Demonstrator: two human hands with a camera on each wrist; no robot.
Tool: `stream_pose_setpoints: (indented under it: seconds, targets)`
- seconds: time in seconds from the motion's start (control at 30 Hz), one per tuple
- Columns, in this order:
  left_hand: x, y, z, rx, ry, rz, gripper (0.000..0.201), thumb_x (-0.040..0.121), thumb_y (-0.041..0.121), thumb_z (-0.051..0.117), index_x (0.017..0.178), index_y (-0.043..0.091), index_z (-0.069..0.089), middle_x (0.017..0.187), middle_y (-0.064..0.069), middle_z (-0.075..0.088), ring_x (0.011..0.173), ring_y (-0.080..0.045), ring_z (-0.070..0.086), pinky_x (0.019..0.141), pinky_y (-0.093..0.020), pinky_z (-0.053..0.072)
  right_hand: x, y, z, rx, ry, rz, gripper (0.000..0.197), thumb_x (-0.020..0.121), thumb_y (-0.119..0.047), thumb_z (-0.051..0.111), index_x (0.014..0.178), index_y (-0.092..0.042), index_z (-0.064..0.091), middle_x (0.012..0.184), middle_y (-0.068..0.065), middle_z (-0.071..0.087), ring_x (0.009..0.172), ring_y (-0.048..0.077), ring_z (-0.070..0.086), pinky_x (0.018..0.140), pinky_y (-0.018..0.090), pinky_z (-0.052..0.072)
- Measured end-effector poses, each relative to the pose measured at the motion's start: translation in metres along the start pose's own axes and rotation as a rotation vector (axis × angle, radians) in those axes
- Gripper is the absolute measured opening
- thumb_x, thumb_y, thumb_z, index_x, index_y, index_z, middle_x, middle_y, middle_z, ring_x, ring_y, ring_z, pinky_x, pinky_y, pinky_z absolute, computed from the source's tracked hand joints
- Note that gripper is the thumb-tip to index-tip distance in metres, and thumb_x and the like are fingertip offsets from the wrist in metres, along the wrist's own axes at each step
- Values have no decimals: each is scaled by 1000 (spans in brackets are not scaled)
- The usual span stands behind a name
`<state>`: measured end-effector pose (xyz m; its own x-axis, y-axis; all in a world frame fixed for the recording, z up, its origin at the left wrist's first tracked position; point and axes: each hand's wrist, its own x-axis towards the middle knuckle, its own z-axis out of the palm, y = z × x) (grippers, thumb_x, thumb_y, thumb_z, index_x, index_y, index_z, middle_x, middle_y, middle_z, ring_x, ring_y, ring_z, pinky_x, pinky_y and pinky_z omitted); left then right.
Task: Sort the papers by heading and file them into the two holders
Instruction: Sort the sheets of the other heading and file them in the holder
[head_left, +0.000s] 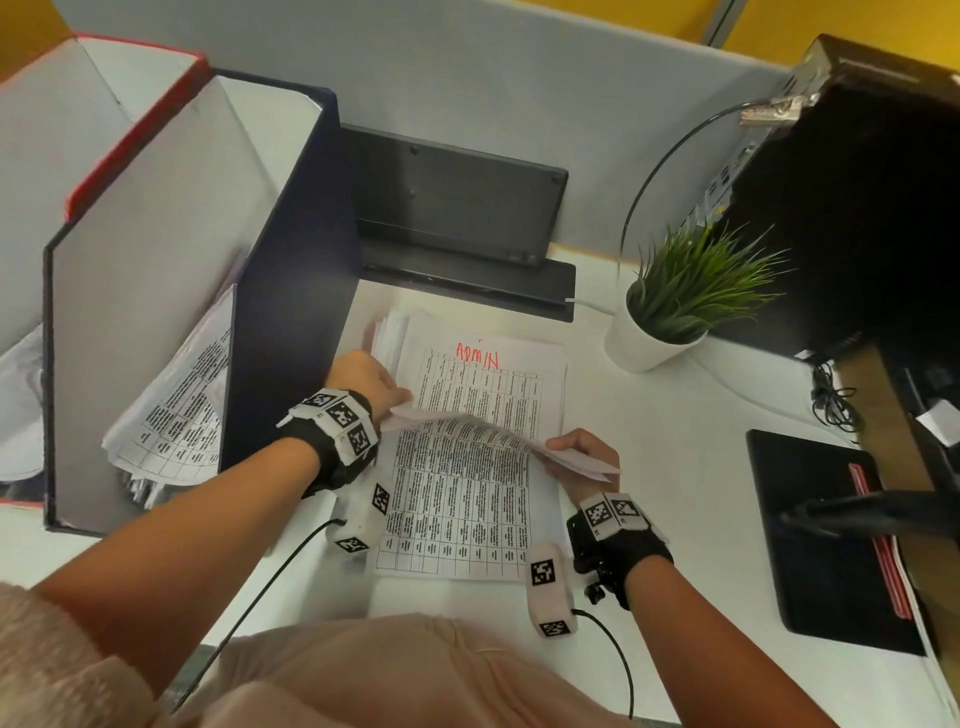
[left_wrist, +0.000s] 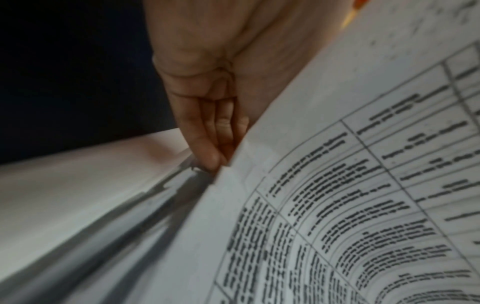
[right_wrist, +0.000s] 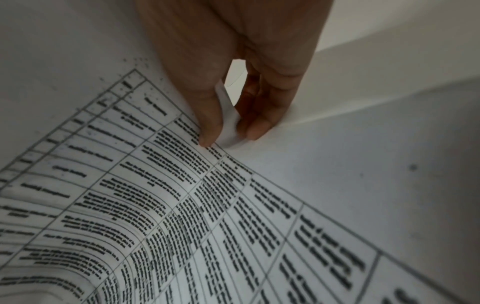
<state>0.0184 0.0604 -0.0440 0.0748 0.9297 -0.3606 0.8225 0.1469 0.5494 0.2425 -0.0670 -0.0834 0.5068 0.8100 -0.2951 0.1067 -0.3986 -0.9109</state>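
Held nearest the head camera, a top sheet (head_left: 457, 499) is lifted off the stack (head_left: 488, 384) on the desk (head_left: 675, 426). Its right corner is pinched by the right hand (head_left: 582, 452), thumb over fingers; its left edge is gripped by the left hand (head_left: 363, 379). An "ADMIN" heading is exposed beneath. Picking seems in hand; next, the lifted sheet's heading must be read and the matching holder (head_left: 291, 291), left of the stack, chosen.

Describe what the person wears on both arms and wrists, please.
Both arms are bare below fuzzy beige sleeves. Each wrist carries a black strap with white blocks bearing black-and-white square markers. A white marker-covered pod hangs under each wrist, with a thin black cable leading back. The left hand and right hand are ungloved.
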Motion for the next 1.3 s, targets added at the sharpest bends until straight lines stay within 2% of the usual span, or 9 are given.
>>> stream_pose_setpoints:
  seconds: [0.13,0.27,0.37,0.57,0.73,0.87,1.03,1.2,1.3]
  targets:
    - [-4,-2,2,-11,-1,44,21,86,19,64,72,3,71,68,-7,65,64,-18,60,63,-28,50,4,4,3,-38,41,61,29,69,-2,78,59,-15,55,68,5,62,61,16,56,63,29,52]
    - [-10,-7,7,-25,31,113,36,91,18,58,56,12,62,53,-2,57,51,-16,55,52,-21,42,5,3,2,-39,41,41,35,72,11,70,56,-14,52,65,4,58,63,20,53,59,26,47]
    - [-17,-12,12,-20,195,231,16,90,17,59,90,10,74,78,-7,67,71,-21,61,65,-23,45,5,4,0,71,49,75,40,73,24,54,56,-12,52,73,9,57,72,25,52,64,29,48]
    - [-25,-18,22,-378,200,277,17,89,4,55,83,17,64,80,2,65,57,-8,58,45,-13,45,9,6,0,-104,76,76,35,72,4,72,56,-13,45,62,2,53,61,14,49,52,10,40]
    - [-24,-22,24,-729,58,110,33,85,-15,41,67,10,51,92,-10,64,73,-15,56,59,-19,45,7,1,0,17,107,156,46,63,-6,84,101,1,59,95,17,66,81,24,61,75,34,54]
    - [-24,-19,21,-800,8,82,36,82,-21,36,62,7,46,85,-10,63,59,-11,46,46,-9,39,7,-2,-1,38,11,31,58,70,6,74,118,-10,48,91,12,60,71,18,54,60,20,46]
    - [-14,-14,12,-778,0,-70,29,89,-2,39,70,13,55,72,-7,56,62,-18,49,57,-25,40,9,3,-2,-92,16,140,17,74,-8,76,74,-13,60,78,5,62,68,16,55,71,22,51]
    - [3,-11,3,-384,-54,-225,27,92,9,49,107,-12,59,97,-28,64,88,-36,62,85,-43,52,5,4,-2,4,-20,-3,42,79,21,52,58,-16,55,61,2,53,54,4,51,57,9,41]
    - [6,-9,-2,-330,-83,-264,37,85,18,66,106,-12,60,109,-25,64,87,-32,62,80,-36,51,2,1,-2,43,0,-7,46,73,27,48,56,-15,54,57,3,47,44,-1,44,45,5,32]
